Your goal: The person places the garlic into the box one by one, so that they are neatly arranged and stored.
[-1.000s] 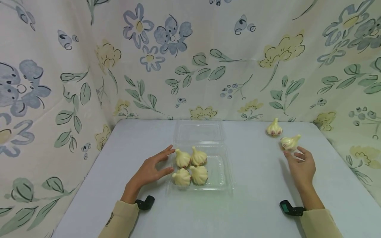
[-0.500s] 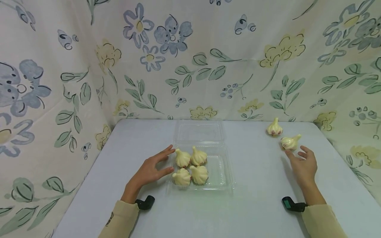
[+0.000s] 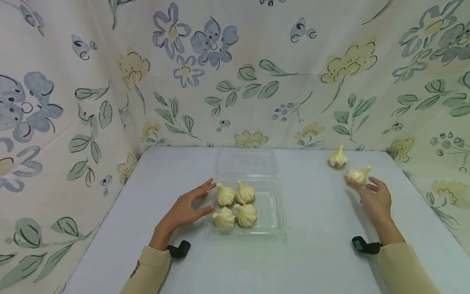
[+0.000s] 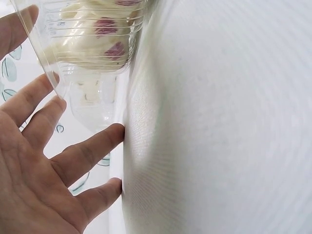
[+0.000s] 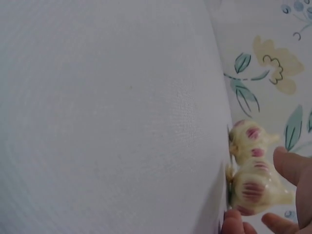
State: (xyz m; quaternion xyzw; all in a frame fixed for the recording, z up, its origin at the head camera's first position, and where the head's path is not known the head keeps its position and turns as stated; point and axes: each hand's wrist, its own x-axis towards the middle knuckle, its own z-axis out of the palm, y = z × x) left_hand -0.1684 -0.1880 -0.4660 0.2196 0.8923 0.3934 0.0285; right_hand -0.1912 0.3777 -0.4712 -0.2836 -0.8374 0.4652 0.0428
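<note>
My left hand [image 3: 189, 209] rests at the left side of a clear plastic clamshell container [image 3: 269, 210], fingers spread. In the left wrist view, some fingertips [image 4: 61, 101] touch the container's rim while others rest on the table. Several garlic bulbs [image 3: 245, 215] sit in the container's left and middle part. At the right, my right hand [image 3: 376, 202] reaches a garlic bulb [image 3: 357, 175] lying tilted on the table. Its thumb overlaps the bulb's near side, and in the right wrist view the relaxed fingers are around the bulb [image 5: 253, 191] without gripping it.
Just behind that bulb, another garlic bulb [image 3: 338, 157] stands upright near the table's back edge. The container's lid [image 3: 245, 163] lies folded back on the white table [image 3: 308, 261]. A floral curtain [image 3: 257, 122] hangs behind and at both sides.
My right hand has shifted slightly forward and right, its thumb now over the near side of the tilted garlic bulb. The left hand and the container have stayed put.
</note>
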